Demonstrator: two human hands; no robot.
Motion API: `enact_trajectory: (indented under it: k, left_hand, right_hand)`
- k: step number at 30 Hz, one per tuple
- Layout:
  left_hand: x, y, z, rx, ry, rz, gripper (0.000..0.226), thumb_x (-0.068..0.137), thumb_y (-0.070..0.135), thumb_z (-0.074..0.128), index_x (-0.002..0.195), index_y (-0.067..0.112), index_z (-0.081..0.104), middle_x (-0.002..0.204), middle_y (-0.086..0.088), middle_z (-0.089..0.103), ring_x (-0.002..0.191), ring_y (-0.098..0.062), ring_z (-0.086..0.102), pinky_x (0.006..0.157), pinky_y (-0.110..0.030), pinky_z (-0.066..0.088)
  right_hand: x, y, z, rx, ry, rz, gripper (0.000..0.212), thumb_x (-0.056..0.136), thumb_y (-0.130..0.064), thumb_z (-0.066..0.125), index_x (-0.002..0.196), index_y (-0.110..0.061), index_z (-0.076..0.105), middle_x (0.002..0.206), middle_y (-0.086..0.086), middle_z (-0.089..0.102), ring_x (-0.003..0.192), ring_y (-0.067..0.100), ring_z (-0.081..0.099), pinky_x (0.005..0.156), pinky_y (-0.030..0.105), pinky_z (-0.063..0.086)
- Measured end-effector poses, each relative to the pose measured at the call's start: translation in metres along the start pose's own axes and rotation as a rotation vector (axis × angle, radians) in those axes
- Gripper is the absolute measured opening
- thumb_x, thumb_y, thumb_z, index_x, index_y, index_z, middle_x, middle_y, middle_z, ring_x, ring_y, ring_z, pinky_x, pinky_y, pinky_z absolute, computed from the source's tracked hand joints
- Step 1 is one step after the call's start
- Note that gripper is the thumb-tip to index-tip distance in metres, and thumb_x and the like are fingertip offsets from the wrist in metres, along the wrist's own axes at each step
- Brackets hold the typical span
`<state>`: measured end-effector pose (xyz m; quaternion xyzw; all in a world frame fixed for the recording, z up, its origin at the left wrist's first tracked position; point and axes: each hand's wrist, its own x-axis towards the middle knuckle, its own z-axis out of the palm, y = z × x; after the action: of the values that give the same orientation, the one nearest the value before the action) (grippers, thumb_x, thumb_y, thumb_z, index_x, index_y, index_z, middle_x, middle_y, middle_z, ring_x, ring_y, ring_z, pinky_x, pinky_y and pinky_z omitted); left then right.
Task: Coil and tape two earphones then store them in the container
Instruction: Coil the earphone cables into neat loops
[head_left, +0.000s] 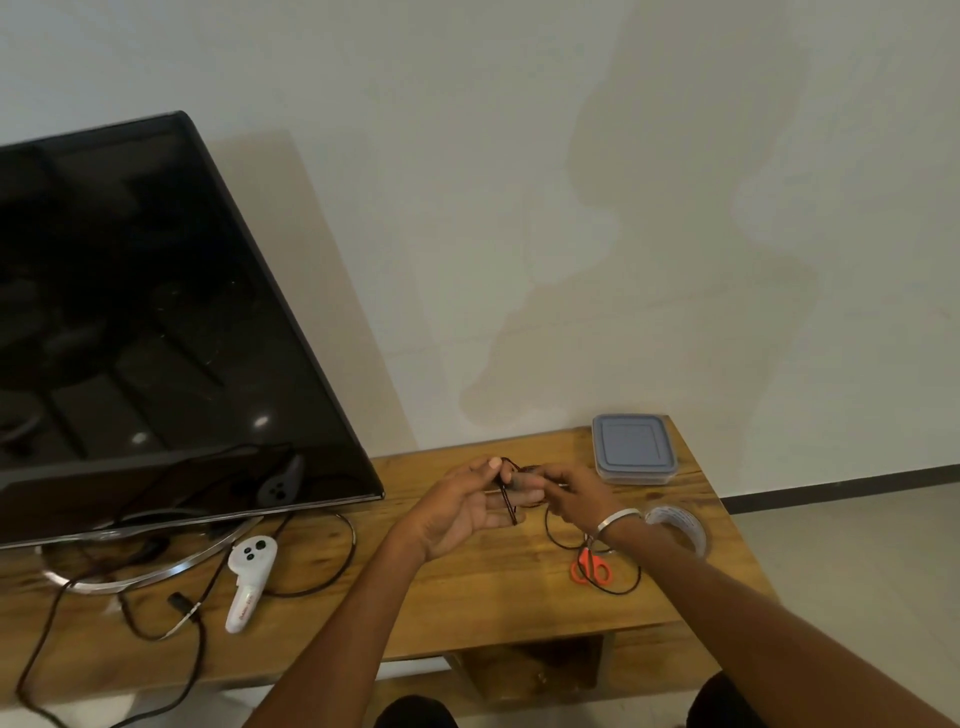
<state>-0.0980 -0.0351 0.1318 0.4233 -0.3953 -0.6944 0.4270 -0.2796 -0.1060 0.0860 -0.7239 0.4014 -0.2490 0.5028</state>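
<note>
A black earphone cable (508, 500) is held above the middle of a wooden table (467, 587), folded into a narrow bundle of loops whose long axis runs nearly upright in the view, from the fingertips of the left hand (467, 506) down across its palm. The bundle is pinched at its top between the left thumb and forefinger, the remaining fingers being loosely extended beneath it. The same cable is gripped by the right hand (569, 499), whose fingers are curled around a darker part of it just beside the bundle; what exactly is pinched there cannot be told. From the right hand a slack length of cable is let down to the table, where a wide loop is formed around and over a pair of orange-handled scissors (591, 566) lying under the right wrist. A silver bangle (615, 519) is worn on that wrist. A roll of clear tape (680, 525) is seen just right of the wrist, partly hidden by the forearm. A container (634, 448) with a blue-grey lid, closed, is placed at the far right corner of the table, well apart from the hands. The left part of the table is taken up by a dark screen (156, 312) on a curved metal stand, with a white controller (248, 582) and loose dark leads lying in front of it
</note>
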Motion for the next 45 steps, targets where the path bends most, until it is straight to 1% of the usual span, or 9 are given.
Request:
enact_trajectory:
  k: [4,9,13,19,23,30,38,42,45]
  left_hand:
    - [0.003,0.002,0.006,-0.146,-0.015,0.073,0.023,0.098,0.029,0.048,0.087,0.012,0.057,0.126,-0.029,0.059,0.124,-0.046,0.053,0.105,-0.064,0.037]
    - [0.006,0.005,0.014,-0.257,-0.012,0.143,0.025,0.099,0.029,0.045,0.087,0.012,0.059,0.128,-0.029,0.058,0.126,-0.044,0.052,0.102,-0.064,0.041]
    - [0.008,0.008,0.016,-0.23,0.063,0.185,0.023,0.099,0.03,0.043,0.089,0.013,0.056,0.132,-0.024,0.058,0.126,-0.038,0.054,0.103,-0.06,0.043]
    - [0.011,0.002,0.01,0.254,0.331,0.239,0.025,0.1,0.027,0.048,0.084,0.016,0.065,0.122,-0.001,0.069,0.115,-0.011,0.062,0.094,-0.031,0.048]
    - [0.011,-0.009,-0.014,0.671,0.469,0.277,0.029,0.098,0.026,0.054,0.076,0.035,0.072,0.098,0.012,0.074,0.099,0.004,0.064,0.091,-0.029,0.051]
    - [0.012,-0.027,-0.032,0.901,0.386,0.245,0.024,0.095,0.025,0.059,0.075,0.031,0.071,0.093,0.009,0.074,0.103,-0.004,0.064,0.092,-0.036,0.052]
    - [0.008,-0.024,-0.02,1.031,0.263,0.147,0.027,0.098,0.035,0.052,0.079,0.034,0.071,0.085,0.026,0.069,0.084,0.01,0.061,0.069,-0.009,0.039]
    - [0.004,-0.02,-0.014,0.918,0.228,0.07,0.029,0.1,0.035,0.049,0.081,0.029,0.071,0.09,0.011,0.072,0.091,-0.003,0.065,0.079,-0.022,0.045]
    - [0.001,-0.014,-0.01,0.862,0.166,0.038,0.029,0.1,0.036,0.048,0.084,0.027,0.07,0.096,0.007,0.071,0.098,-0.007,0.064,0.083,-0.027,0.045]
  right_hand:
    - [-0.003,0.005,0.012,0.077,0.04,0.013,0.029,0.097,-0.005,0.041,0.108,-0.006,0.067,0.065,-0.001,0.057,0.048,0.002,0.04,0.05,0.018,0.034]
    - [-0.006,0.005,0.025,-0.029,0.081,0.066,0.043,0.1,-0.022,0.038,0.06,-0.023,0.055,0.043,-0.013,0.054,0.04,0.0,0.046,0.049,0.018,0.031]
    - [-0.007,0.003,0.034,-0.093,0.057,0.116,0.043,0.101,-0.028,0.036,0.065,-0.022,0.06,0.052,-0.008,0.053,0.045,0.002,0.047,0.048,0.014,0.035]
    - [-0.008,0.002,0.041,-0.152,-0.126,0.067,0.044,0.1,-0.034,0.035,0.065,-0.024,0.06,0.053,-0.008,0.054,0.047,0.01,0.046,0.054,0.024,0.04]
    - [-0.007,-0.005,0.033,-0.108,-0.167,0.031,0.038,0.099,-0.033,0.039,0.068,-0.028,0.06,0.052,-0.009,0.053,0.041,0.001,0.044,0.049,0.019,0.038]
    - [-0.004,-0.019,0.008,-0.014,-0.176,0.009,0.023,0.096,-0.021,0.048,0.083,-0.015,0.066,0.057,-0.004,0.049,0.043,-0.002,0.043,0.048,0.014,0.037]
    - [0.001,-0.02,-0.007,0.029,-0.167,0.01,0.021,0.095,-0.017,0.049,0.092,-0.007,0.068,0.058,-0.004,0.052,0.044,-0.001,0.043,0.046,0.013,0.035]
    - [0.004,-0.02,-0.01,0.019,-0.116,-0.027,0.021,0.095,-0.019,0.051,0.081,-0.023,0.067,0.056,-0.006,0.051,0.042,-0.003,0.041,0.044,0.01,0.034]
    - [0.007,-0.017,-0.011,-0.007,-0.083,-0.046,0.019,0.094,-0.019,0.052,0.082,-0.02,0.067,0.058,-0.006,0.049,0.044,-0.002,0.04,0.047,0.013,0.034]
